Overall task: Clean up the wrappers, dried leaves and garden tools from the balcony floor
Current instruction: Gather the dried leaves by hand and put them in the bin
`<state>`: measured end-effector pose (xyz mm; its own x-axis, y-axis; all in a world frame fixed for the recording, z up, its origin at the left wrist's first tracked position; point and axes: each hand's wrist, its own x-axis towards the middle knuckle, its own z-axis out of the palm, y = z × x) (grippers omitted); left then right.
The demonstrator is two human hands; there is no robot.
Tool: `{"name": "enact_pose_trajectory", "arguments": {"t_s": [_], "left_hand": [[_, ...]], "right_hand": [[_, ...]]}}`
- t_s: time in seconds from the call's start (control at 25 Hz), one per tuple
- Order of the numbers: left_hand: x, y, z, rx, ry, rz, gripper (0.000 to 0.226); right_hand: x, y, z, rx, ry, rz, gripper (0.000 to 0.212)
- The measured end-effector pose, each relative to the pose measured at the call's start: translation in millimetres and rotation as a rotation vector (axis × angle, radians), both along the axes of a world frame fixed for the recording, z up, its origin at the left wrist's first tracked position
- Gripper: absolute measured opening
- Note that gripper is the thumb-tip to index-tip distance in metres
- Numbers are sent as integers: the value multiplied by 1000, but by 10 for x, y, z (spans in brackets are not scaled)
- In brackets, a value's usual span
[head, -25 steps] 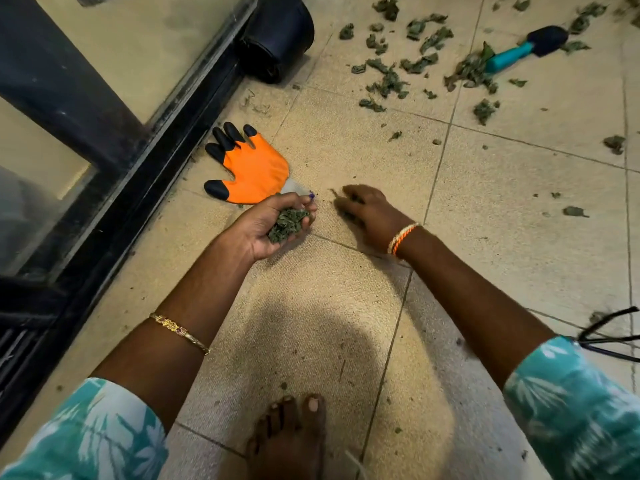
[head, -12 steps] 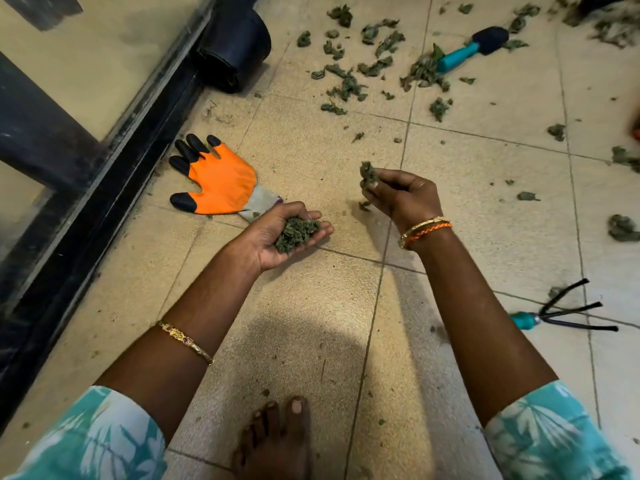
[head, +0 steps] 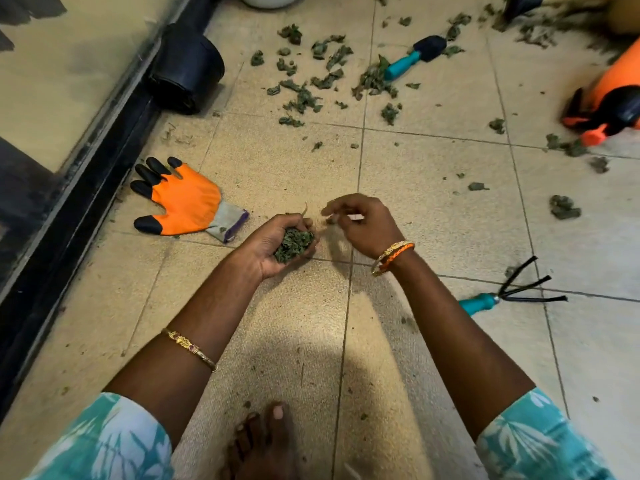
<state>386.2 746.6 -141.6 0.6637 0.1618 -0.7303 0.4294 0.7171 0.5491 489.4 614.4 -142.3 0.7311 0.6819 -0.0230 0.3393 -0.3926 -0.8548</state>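
Fingers of the left hand (head: 277, 242) curl up round a heap of dried leaves (head: 294, 244), cupping it in the palm above the floor tiles (head: 277, 168). Just beside it the right hand (head: 360, 225) hovers with its fingertips (head: 330, 211) bunched together; it is blurred, and I cannot tell whether they pinch a scrap or nothing at all.

The leaves in the palm are dark green, shrivelled and crumbly, packed into a loose mound that fills the hollow of the hand.

By my reading the clean-up is at an early stage. The tiles close to the person hold only fine crumbs, so that patch looks gathered. Much is left: a wide scatter of leaves (head: 304, 95) lies farther off, more clumps (head: 564, 207) lie to the right, and a further drift sits in the far right corner. None of the tools has been put away. A hand rake (head: 512, 296) lies near the right forearm, a trowel (head: 414, 57) with a teal handle lies among the far leaves, and an orange glove (head: 183, 199) lies flat by the door track (head: 86, 188). An orange sprayer (head: 609, 102) lies at the right edge, and a black pot (head: 187, 69) lies tipped against the track. No wrappers can be made out.
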Motion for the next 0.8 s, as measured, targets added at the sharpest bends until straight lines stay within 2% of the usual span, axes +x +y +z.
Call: {"name": "enact_pose_trajectory", "arguments": {"t_s": [0.04, 0.12, 0.2, 0.28, 0.36, 0.48, 0.56, 0.72, 0.8], "left_hand": [[-10, 30, -5, 13, 6, 19, 13], [-31, 109, -7, 55, 14, 35, 11], [-50, 166, 10, 86, 33, 61, 15], [-71, 186, 12, 129, 65, 55, 15], [-87, 180, -23, 139, 94, 53, 21], [-77, 170, -97, 58, 139, 158, 40], [-55, 156, -105, 56, 168, 156, 38], [3, 118, -81, 127, 191, 81, 28], [30, 103, -64, 157, 198, 49, 23]], "right_hand": [[93, -56, -38, 0, 0, -79, 24], [181, -102, -154, -150, -43, -104, 30], [92, -34, -312, -316, -59, 36, 53], [-119, 110, -469, -384, -168, 148, 63], [-321, 225, -619, -360, -378, 230, 55], [-426, 221, -709, -229, -602, 290, 21], [-356, 150, -686, -208, -696, 318, 10], [-132, 164, -532, -333, -539, 247, 16], [-55, 149, -479, -328, -455, 223, 21]]}}
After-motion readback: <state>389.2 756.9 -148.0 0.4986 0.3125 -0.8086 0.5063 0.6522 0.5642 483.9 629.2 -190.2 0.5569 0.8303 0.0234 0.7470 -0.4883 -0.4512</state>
